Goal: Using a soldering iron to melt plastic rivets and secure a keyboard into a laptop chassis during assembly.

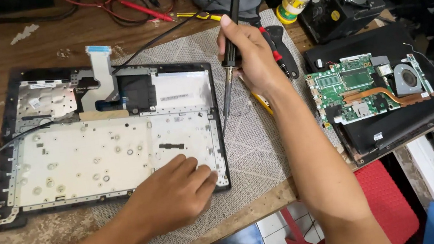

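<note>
1. The soldering iron [230, 53] tip is thin and hard to make out against the grey mat [264, 143]; its cord runs off the desk's far edge.
2. One iron, one laptop palmrest frame [101, 137], one opened laptop base [375, 90] at the desk's right edge.
3. The right hand [250, 56] grips the black iron, upright, above the frame's right edge.
4. The left hand [173, 192] lies flat, fingers unclenched, on the frame's near right corner; its pale metal plate is dotted with studs.

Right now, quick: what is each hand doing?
Left hand: open, holding nothing, fingers pressing flat on the keyboard backplate.
Right hand: closed around the soldering iron, tip pointing down.
</note>
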